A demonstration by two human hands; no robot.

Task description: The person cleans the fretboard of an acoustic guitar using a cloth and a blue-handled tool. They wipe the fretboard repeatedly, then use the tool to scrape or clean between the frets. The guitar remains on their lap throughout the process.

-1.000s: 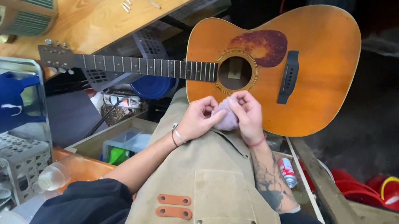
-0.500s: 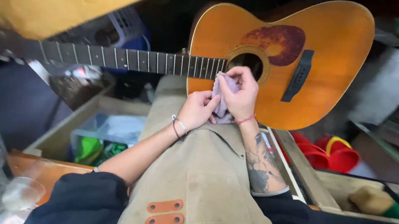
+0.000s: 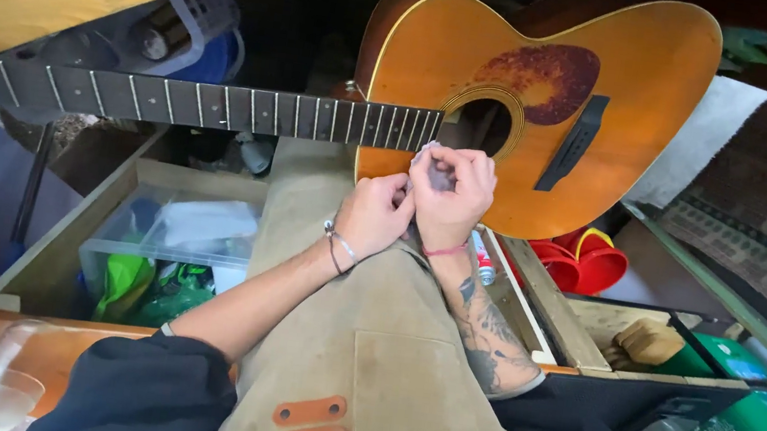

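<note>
— Where do we have the cloth?
— Our right hand (image 3: 454, 190) pinches the small pale cloth (image 3: 434, 165) at the acoustic guitar (image 3: 537, 97) body's lower edge, beside the soundhole (image 3: 484, 125).
— And our left hand (image 3: 373, 216)?
— Fingers curled, touching the right hand, just below the fretboard (image 3: 220, 107). Open room lies left of the guitar body, under the neck.

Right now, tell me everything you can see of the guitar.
The acoustic guitar lies face up across the person's lap, neck pointing to their left. Its top looks like orange-amber wood, worn, with a dark reddish pickguard, a round soundhole and a dark bridge. The dark fretboard shows metal frets; no strings are visible. The right hand and left hand hold a small pale cloth at the fretboard end.
</note>
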